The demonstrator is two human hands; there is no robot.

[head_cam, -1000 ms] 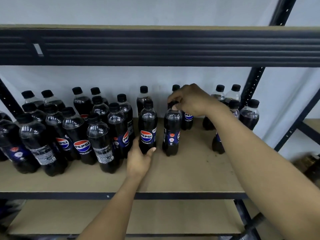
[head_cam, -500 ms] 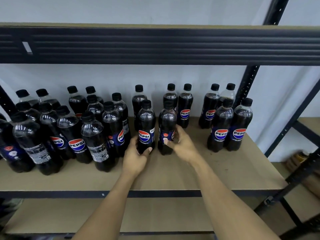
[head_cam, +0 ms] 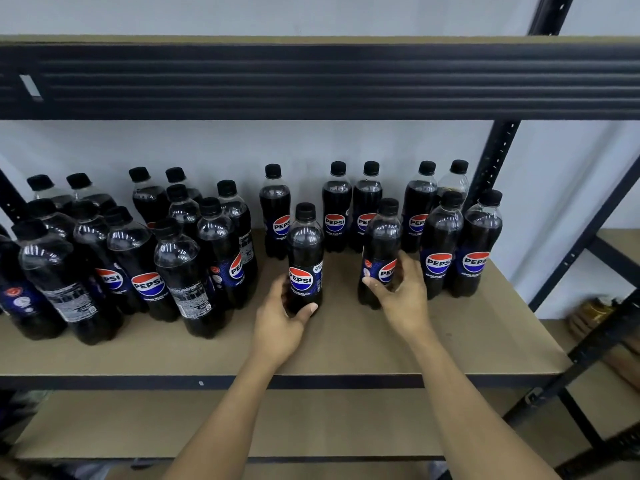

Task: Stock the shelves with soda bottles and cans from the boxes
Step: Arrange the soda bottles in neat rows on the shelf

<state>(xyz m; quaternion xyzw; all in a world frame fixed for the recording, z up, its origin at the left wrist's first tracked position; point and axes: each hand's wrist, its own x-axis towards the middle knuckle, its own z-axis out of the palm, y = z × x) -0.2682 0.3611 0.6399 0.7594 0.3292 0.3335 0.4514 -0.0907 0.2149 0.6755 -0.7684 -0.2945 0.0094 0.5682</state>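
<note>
On the middle shelf (head_cam: 346,348), brown board with a black front rail: two bottles stand upright near the centre, well forward of the back row (head_cam: 337,209), a clear gap between them.

Left bottle (head_cam: 305,251): clear plastic, dark cola up to the shoulder, black screw cap. Dark blue label, red-white-blue Pepsi roundel facing the camera, "zero sugar" in small print beneath. Base on the board.

Left hand (head_cam: 277,327): grips the left bottle low down. Thumb curls across the front under the label, fingers wrap the left side and go behind, out of sight.

Right bottle (head_cam: 381,244): same build, cap and fill. Label turned a little to the right, roundel partly covered by the hand, small red mark at the label's left edge. Base on the board, just left of the right pair (head_cam: 460,244).

Right hand (head_cam: 403,299): grips the right bottle at label height. Thumb lies across the front, fingers curl round the right side.

Left cluster (head_cam: 138,271): many like bottles packed close, labels facing various ways, some showing white print panels.

Back row: five bottles along the wall, logos mostly forward.

Black ribbed beam (head_cam: 311,81) overhead. Lower shelf (head_cam: 311,420) below, same brown board. Black post (head_cam: 498,150) at the right rear.
</note>
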